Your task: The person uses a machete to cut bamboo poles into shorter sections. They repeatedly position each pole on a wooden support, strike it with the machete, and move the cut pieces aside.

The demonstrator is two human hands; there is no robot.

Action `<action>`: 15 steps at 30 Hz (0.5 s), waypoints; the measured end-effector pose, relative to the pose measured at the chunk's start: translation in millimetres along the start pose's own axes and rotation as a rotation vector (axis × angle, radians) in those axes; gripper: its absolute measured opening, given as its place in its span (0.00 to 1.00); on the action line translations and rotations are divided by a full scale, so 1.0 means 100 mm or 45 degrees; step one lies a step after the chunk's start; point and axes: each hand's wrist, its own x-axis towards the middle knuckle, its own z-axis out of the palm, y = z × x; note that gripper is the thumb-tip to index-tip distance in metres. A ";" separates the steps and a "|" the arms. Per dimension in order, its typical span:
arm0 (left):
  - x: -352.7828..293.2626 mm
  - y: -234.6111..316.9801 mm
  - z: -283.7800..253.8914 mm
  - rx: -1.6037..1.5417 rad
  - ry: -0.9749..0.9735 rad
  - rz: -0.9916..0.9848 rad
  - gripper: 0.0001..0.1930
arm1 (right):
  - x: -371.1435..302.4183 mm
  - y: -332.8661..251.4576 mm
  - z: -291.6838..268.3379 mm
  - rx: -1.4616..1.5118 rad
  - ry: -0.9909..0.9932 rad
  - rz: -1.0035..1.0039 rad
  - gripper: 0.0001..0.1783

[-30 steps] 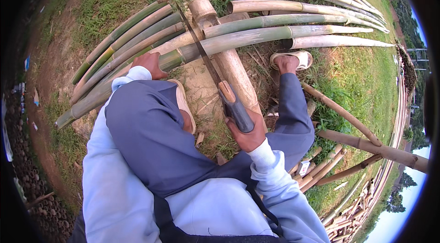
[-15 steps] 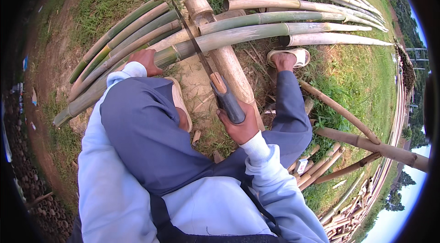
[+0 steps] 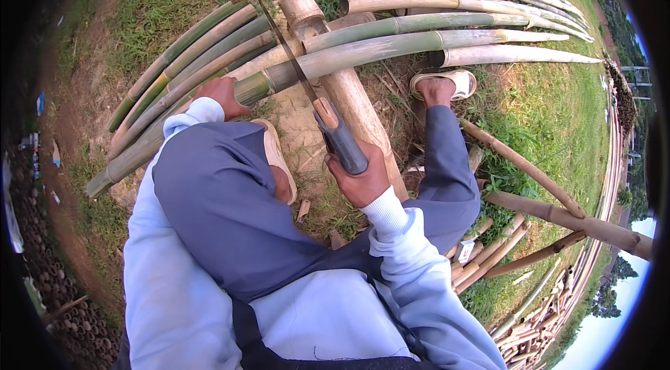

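Observation:
My right hand (image 3: 362, 173) is closed round the dark grip of a handsaw (image 3: 289, 56). The saw's narrow blade crosses a long green bamboo pole (image 3: 377, 54) and points up and away to the left. The pole lies across a thick bamboo log (image 3: 359, 108) on the ground. With fingers wrapped over it, my left hand (image 3: 220, 96) grips the same pole to the left of the blade, just beyond my left knee. How deep the blade sits in the bamboo cannot be made out.
Several more bamboo poles (image 3: 426, 3) lie alongside at the far side. Crossed poles (image 3: 558, 215) stand at the right, near short cut pieces (image 3: 495, 251). My sandalled foot (image 3: 443, 85) rests on the ground right of the log. Stacked bamboo (image 3: 84, 335) shows at the lower left.
My right hand and the saw have shifted slightly up and left, along the blade's line. My left hand stays on the bamboo pole.

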 end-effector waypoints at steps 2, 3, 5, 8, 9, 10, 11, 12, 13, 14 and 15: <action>0.02 -0.02 0.05 0.011 0.002 0.034 0.42 | -0.12 0.05 -0.01 -0.042 -0.001 -0.029 0.12; -0.01 -0.07 0.05 0.026 0.037 0.026 0.42 | -0.34 -0.03 -0.05 0.009 0.003 -0.032 0.12; -0.04 -0.11 0.02 0.033 0.000 -0.013 0.41 | -0.90 -0.22 -0.34 -0.034 -0.054 0.044 0.12; -0.08 -0.07 0.04 0.051 0.052 0.024 0.39 | -1.55 -0.36 -0.68 -0.175 -0.065 0.143 0.15; -0.10 -0.07 0.06 0.037 0.067 0.018 0.39 | -1.52 -0.42 -0.66 -0.166 -0.058 0.178 0.15; -0.08 -0.06 0.04 0.023 0.034 0.012 0.39 | -1.43 -0.44 -0.64 -0.152 -0.052 0.199 0.15; -0.04 -0.04 0.02 0.009 0.000 0.005 0.40 | -1.18 -0.43 -0.58 -0.112 -0.057 0.148 0.13; -0.04 -0.05 0.02 -0.008 -0.040 0.000 0.40 | -0.86 -0.44 -0.46 -0.075 -0.062 0.105 0.11; -0.02 -0.04 0.02 -0.010 -0.033 -0.002 0.41 | -0.57 -0.37 -0.34 -0.054 -0.057 0.086 0.09; 0.04 0.01 0.00 -0.010 -0.011 0.013 0.41 | -0.26 -0.25 -0.23 -0.036 -0.031 0.058 0.08; 0.05 0.06 0.01 -0.008 0.002 0.020 0.42 | -0.01 -0.11 -0.12 -0.028 -0.006 0.093 0.08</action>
